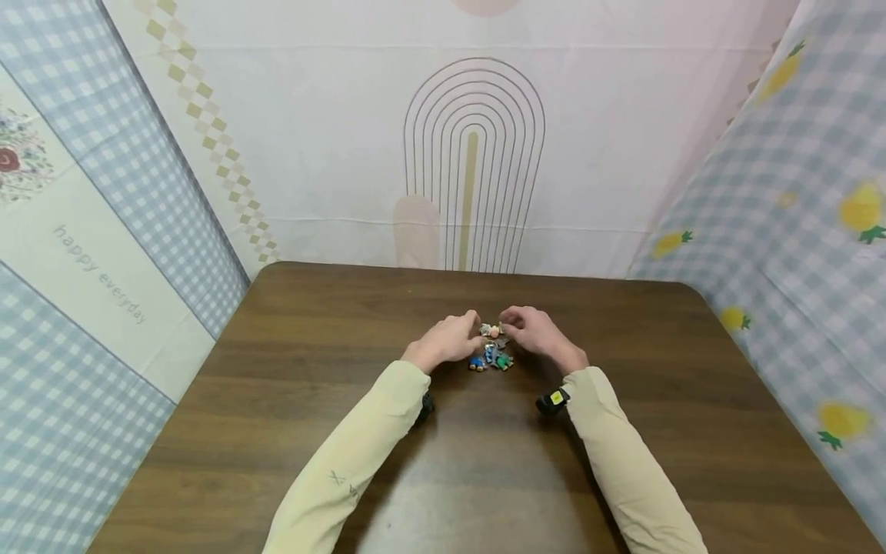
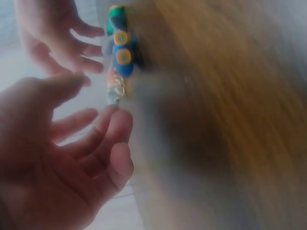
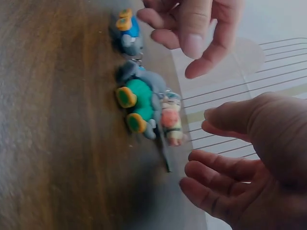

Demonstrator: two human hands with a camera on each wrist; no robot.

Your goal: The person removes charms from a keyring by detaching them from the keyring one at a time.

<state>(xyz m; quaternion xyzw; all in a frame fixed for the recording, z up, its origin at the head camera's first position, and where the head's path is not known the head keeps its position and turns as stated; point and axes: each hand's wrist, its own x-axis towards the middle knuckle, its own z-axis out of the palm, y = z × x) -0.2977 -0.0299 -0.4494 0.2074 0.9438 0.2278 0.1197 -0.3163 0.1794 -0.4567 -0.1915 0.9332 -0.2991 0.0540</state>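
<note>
A small cluster of toy figures lies on the brown table between my two hands. One grey figure in green clothes (image 3: 140, 98) has yellow-orange feet, and another grey figure wears blue (image 3: 128, 33). Beside the green one lies a small pale figure with an orange-pink middle (image 3: 170, 119). Bits of metal chain show among them. My left hand (image 1: 448, 338) hovers at the left of the cluster, fingers loosely bent and holding nothing. On the right side, my right hand (image 1: 536, 332) has relaxed, spread fingers, with no toy in its grasp.
The brown wooden table (image 1: 311, 331) reaches to a white printed cloth (image 1: 311, 138) hanging behind it. Checked cloths hang at the left and right sides. Black wrist straps (image 1: 551, 402) sit below the sleeves' cuffs.
</note>
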